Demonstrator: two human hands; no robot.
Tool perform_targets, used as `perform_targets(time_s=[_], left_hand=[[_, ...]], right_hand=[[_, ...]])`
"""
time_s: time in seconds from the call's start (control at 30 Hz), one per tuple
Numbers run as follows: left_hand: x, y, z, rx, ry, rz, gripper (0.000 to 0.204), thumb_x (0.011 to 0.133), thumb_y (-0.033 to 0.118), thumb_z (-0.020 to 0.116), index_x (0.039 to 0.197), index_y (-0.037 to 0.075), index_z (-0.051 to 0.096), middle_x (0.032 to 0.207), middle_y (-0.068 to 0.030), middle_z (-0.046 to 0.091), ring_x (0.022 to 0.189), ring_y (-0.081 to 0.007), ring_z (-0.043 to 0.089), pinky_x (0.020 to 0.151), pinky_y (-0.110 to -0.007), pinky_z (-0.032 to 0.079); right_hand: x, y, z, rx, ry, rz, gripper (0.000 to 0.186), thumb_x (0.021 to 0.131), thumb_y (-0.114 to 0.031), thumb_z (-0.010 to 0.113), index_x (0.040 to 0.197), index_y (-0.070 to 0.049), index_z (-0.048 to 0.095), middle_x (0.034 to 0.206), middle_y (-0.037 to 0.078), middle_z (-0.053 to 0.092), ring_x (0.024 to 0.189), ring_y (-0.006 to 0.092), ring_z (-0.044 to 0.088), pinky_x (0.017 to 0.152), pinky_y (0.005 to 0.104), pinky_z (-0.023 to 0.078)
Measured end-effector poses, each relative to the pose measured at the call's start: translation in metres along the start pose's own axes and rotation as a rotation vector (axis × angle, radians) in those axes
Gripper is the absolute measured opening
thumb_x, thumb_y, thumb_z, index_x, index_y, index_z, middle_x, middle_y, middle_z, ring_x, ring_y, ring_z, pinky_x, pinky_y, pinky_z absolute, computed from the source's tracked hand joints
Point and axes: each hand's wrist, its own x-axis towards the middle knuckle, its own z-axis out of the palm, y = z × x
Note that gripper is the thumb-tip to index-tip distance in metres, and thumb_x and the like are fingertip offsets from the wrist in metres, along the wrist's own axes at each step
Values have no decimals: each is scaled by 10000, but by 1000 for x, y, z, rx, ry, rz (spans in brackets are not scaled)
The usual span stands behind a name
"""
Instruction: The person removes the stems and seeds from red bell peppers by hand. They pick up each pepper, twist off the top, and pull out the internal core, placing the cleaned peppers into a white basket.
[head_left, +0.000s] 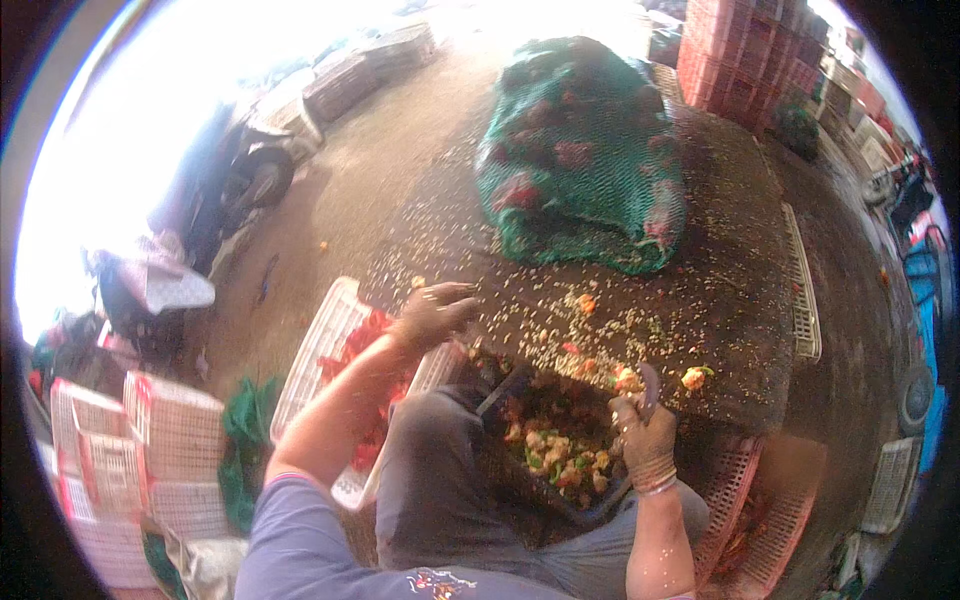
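Note:
My left hand (pixel 440 312) is over the far right edge of a white plastic basket (pixel 318 345), its fingers stretched out and nothing visible in them. Pieces of red pepper (pixel 368 345) lie in that basket. In front of my right knee, my gloved right hand (pixel 645 435) is closed around a small knife, whose grey curved blade (pixel 651 384) points up. A pale orange pepper core (pixel 627 379) is beside the blade; whether the hand touches it I cannot tell. Between my legs stands a dark container (pixel 520 400) of pepper cores with green stems (pixel 565 455).
A green mesh sack (pixel 580 160) with red peppers lies ahead on a dark mat (pixel 730 310) strewn with pale seeds. Another core (pixel 695 378) sits on the mat. Red baskets (pixel 725 480) stand at my right, stacked white crates (pixel 175 440) at left, tall red crates (pixel 745 60) far right.

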Motion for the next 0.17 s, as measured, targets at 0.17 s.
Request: perform_targets(time_s=[0.17], left_hand=[[136, 51, 94, -351, -323, -293, 409, 989, 283, 655, 1303, 21, 649, 1013, -51, 745, 735, -161, 657, 671, -281, 548]], right_hand=[[9, 23, 5, -96, -12, -29, 399, 920, -205, 719, 1293, -66, 682, 744, 37, 687, 717, 134, 646, 720, 329, 528]])
